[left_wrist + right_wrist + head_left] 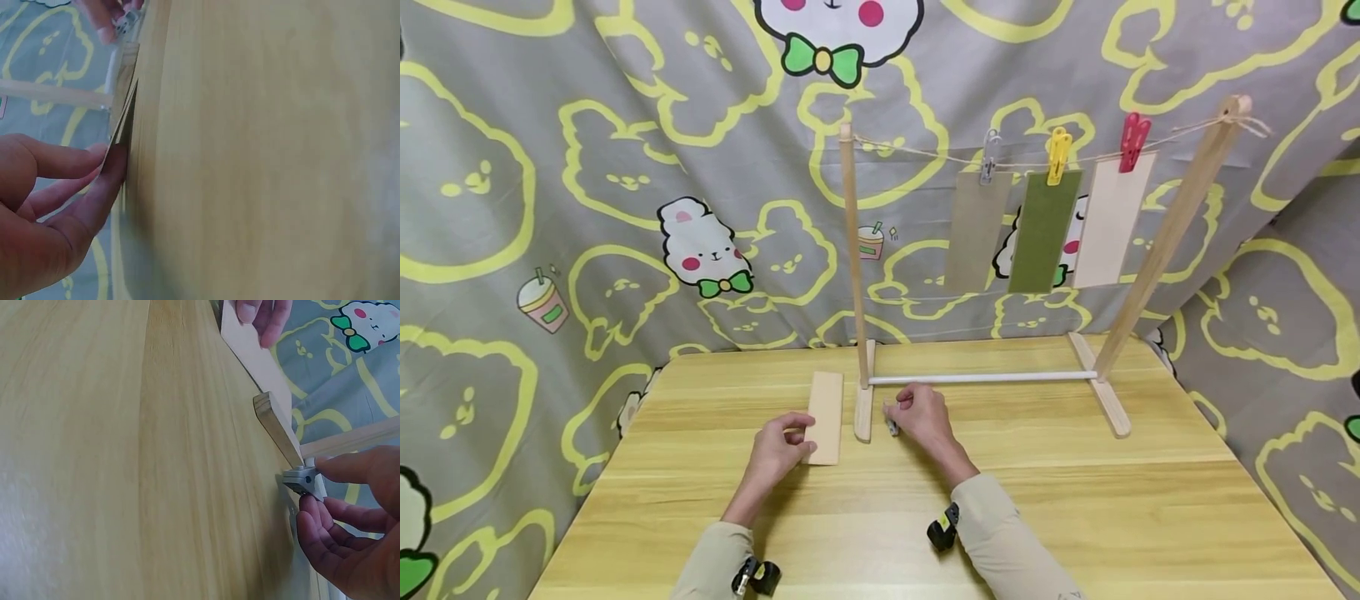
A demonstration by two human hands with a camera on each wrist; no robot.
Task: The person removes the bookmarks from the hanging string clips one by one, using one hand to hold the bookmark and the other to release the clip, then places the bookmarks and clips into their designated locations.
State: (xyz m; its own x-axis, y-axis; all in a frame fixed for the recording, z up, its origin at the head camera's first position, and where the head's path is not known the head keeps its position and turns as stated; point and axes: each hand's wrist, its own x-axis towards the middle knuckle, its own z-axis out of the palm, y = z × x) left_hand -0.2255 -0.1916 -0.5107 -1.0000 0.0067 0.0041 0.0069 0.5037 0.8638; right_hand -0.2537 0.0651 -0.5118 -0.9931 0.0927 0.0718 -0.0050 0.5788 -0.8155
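Observation:
At the left of the wooden frame, my left hand [778, 450] pinches the long edge of a pale peach card strip [826, 417]. In the left wrist view the strip's edge stands tilted up off the table between thumb and fingers of the left hand [56, 194]. My right hand [922, 417], right of the frame's left foot, holds a grey clothespin [891, 419] just over the tabletop. The right wrist view has this clothespin [301, 477] between the thumb and fingers of the right hand [356, 519].
A wooden stand with a left post [853, 258], a right post [1165, 242] and a white crossbar [985, 377] carries a string. From it hang a grey-brown strip [976, 233], a green strip [1043, 237] and a pale pink strip [1112, 225], each under a clothespin. Patterned cloth stands behind.

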